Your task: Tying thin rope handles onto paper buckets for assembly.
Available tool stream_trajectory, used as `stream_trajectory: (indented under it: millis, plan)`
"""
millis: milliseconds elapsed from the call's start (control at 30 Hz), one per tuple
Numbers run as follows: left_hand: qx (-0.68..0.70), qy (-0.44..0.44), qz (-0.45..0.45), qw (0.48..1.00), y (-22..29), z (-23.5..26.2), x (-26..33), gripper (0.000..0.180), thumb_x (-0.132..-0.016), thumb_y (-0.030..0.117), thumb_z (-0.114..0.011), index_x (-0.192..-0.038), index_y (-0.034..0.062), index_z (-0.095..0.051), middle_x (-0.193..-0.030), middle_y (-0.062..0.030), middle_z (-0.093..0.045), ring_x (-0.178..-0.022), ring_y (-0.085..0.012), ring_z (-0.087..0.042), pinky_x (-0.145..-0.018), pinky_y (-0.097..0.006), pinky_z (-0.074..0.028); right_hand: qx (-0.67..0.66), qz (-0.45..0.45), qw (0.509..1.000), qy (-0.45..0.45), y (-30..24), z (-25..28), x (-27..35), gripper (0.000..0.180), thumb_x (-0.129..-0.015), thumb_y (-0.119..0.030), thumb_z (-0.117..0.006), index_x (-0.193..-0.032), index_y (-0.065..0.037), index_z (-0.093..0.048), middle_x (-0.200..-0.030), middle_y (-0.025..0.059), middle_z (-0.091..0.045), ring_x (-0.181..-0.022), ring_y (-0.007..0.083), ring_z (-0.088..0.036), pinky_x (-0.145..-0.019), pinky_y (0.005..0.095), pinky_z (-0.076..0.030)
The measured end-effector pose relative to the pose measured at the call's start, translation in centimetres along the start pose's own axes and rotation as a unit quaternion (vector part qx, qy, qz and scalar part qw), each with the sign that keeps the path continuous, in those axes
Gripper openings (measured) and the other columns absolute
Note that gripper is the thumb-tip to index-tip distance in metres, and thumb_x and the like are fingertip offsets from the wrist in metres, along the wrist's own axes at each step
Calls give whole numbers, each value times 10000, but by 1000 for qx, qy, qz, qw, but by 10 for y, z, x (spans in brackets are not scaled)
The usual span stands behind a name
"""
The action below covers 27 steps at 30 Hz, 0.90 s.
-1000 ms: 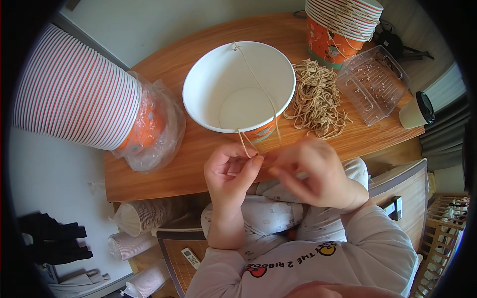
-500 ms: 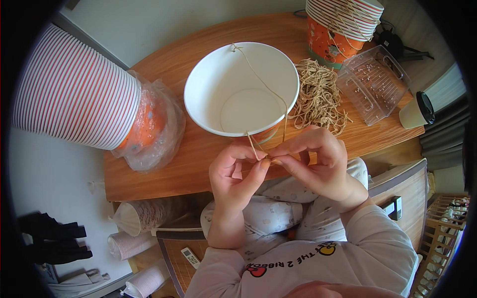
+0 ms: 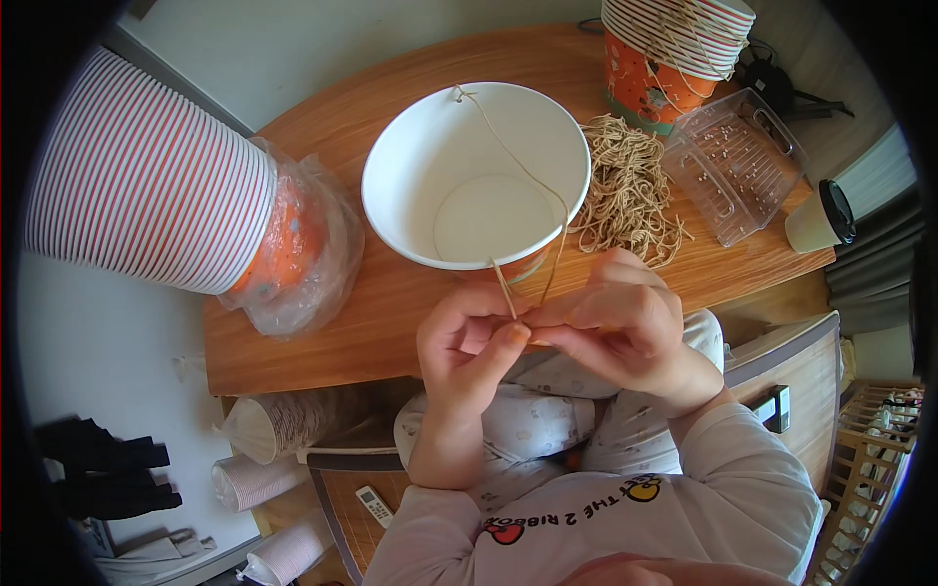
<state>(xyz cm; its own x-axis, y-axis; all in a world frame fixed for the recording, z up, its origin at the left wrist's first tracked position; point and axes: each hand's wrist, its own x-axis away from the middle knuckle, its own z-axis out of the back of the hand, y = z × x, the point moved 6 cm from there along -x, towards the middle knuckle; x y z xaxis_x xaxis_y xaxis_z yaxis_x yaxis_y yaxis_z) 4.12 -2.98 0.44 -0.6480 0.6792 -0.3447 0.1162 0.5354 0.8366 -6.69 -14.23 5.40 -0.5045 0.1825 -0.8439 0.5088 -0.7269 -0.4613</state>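
Tan cord (image 3: 504,289) pinched by left hand (image 3: 463,344), right hand (image 3: 630,320) — just outside bucket (image 3: 415,161) rim — tabletop (image 3: 303,356) stretching leftward.

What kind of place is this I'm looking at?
Probably a room in a home, used for handwork: a wooden table with a heap of tan cord, a tall stack of buckets, and a remote control nearby.

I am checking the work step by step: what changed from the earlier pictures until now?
The white bucket shifted slightly right; the left hand, pinching the string, also moved right and slightly lower in view. The right hand, blurred and more open at first, now pinches at the string. The string pile, left bucket stack and lidded cup stayed put.
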Motion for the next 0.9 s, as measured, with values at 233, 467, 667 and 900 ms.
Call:
stream_trajectory:
  millis: [233, 467, 667, 900]
  plan:
    - [-85, 34, -29, 995, 6, 6, 4, 170, -818, -22, -727, -957, -34, -630, -917, -99, -684, -779, -141, -654, -662, -259, -529, 7, 0, 1000, 6, -1, 4, -1, 397, -689, -93, -849, -1001, -83, -604, -903, 0, -725, -619, 123, -582, -543, 267, -384]
    - [-504, 48, -331, 796, 42, -25, 13, 241, -635, -39, -768, -844, 57, -694, -751, -51, -692, -621, -225, -624, -571, -301, -501, 17, 4, 999, 30, -4, 4, 1, 361, -690, -62, -845, -923, -101, -572, -909, 1, -733, -701, 154, -579, -576, 271, -414]
    - [-543, 47, -347, 763, 47, -29, 17, 273, -619, -37, -754, -866, 68, -705, -764, -29, -694, -624, -202, -630, -557, -288, -493, 16, 44, 999, -4, -11, 6, -2, 298, -702, -82, -836, -830, -113, -569, -923, -3, -744, -690, 141, -511, -579, 268, -383]
    - [-537, 26, -371, 757, 50, -32, 21, 244, -644, -11, -748, -862, 74, -677, -768, -31, -694, -628, -211, -637, -554, -279, -497, 29, 75, 997, -10, -15, 3, -4, 288, -726, -120, -816, -899, -103, -586, -928, -2, -741, -685, 143, -482, -569, 261, -366]
